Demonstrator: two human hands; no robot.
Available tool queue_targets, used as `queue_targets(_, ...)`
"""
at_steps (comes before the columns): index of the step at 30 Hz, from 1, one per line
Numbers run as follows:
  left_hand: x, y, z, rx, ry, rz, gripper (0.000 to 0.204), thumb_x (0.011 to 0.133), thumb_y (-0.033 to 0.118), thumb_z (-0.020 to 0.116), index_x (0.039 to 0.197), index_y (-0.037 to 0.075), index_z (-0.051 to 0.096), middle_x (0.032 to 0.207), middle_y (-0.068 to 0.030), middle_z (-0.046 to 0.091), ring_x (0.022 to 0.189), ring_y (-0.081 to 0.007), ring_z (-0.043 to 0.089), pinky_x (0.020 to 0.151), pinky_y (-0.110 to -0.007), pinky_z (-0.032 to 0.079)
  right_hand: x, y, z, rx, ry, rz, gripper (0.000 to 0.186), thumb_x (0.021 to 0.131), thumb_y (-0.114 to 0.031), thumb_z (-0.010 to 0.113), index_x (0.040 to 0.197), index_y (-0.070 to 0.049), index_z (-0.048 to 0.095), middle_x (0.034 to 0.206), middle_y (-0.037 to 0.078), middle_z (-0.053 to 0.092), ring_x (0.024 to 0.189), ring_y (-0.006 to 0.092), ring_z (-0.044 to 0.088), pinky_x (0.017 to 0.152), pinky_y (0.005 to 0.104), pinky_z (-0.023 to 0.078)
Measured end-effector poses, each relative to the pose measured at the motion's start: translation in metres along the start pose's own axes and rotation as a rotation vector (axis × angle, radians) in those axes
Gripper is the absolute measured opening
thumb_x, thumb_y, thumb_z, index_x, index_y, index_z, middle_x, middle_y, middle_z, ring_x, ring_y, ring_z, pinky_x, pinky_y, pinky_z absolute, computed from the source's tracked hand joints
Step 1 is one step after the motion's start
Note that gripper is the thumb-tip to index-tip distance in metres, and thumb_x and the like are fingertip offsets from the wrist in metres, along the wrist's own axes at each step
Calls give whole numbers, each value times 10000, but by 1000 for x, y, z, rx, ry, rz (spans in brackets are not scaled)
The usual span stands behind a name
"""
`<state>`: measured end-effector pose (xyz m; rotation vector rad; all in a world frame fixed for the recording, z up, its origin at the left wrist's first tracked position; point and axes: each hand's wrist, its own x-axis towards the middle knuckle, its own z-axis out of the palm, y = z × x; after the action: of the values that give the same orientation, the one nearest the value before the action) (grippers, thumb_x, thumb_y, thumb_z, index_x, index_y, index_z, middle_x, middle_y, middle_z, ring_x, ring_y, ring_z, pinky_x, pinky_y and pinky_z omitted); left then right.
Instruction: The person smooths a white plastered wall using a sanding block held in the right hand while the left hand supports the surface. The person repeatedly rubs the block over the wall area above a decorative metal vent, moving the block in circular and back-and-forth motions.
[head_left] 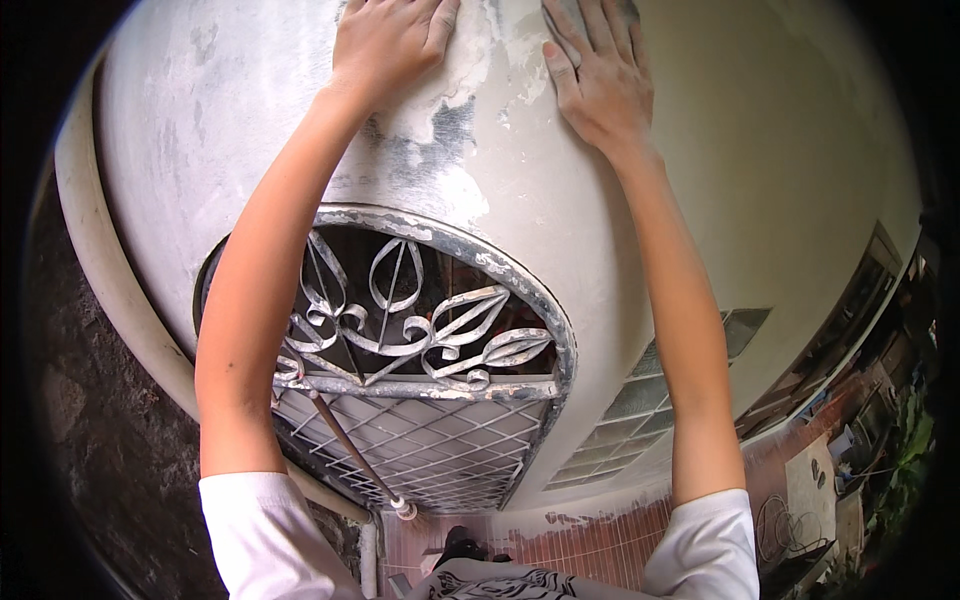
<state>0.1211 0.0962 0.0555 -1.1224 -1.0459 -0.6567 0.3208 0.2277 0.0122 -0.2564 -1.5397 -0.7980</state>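
My left hand lies against the pale wall near the top, thumb apart from the fingers. Its fingertips are cut off by the upper edge, and I see nothing in it. To its right, my right hand presses flat on a thin grey sheet against the wall; the sheet looks like sandpaper, mostly covered by the hand. Pale dust coats these fingers. Between and below the hands the wall has patchy white and grey spots. Under them is an arched metal gate with scrollwork and flaking white paint.
A long-handled brush leans on the gate's lattice. A pale pipe curves down the left beside dark rough ground. Louvred window panes are at the lower right. Red tiles lie below; clutter and plants stand far right.
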Motion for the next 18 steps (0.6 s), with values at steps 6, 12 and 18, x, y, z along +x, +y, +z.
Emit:
queue_targets(6, -64, 24, -20, 85, -193, 199, 567, 1047, 344, 379, 1582, 160, 339, 1656, 11, 293, 1540, -191, 218, 1280, -443, 125, 52, 15, 12, -206, 102, 153, 571, 1060, -285, 365, 1584, -69, 297, 1638, 143, 295, 1536, 332, 192, 1276, 461, 86)
queue_targets(12, -94, 16, -39, -158, -474, 698, 616, 975, 279, 432, 1581, 202, 348, 1650, 31, 302, 1528, -187, 257, 1294, -413, 159, 1, -2, -5, -66, -45, -101, 540, 1049, -316, 389, 1562, -150, 357, 1633, 106, 312, 1528, 318, 217, 1268, 474, 110)
queue_targets(18, -97, -31, -45, -176, -555, 794, 616, 937, 251, 443, 1551, 207, 411, 1628, 40, 351, 1519, -196, 283, 1294, -425, 173, -88, -21, -29, 59, -331, -291, 535, 999, -376, 499, 1529, -325, 442, 1637, -26, 335, 1512, 221, 286, 1258, 475, 172)
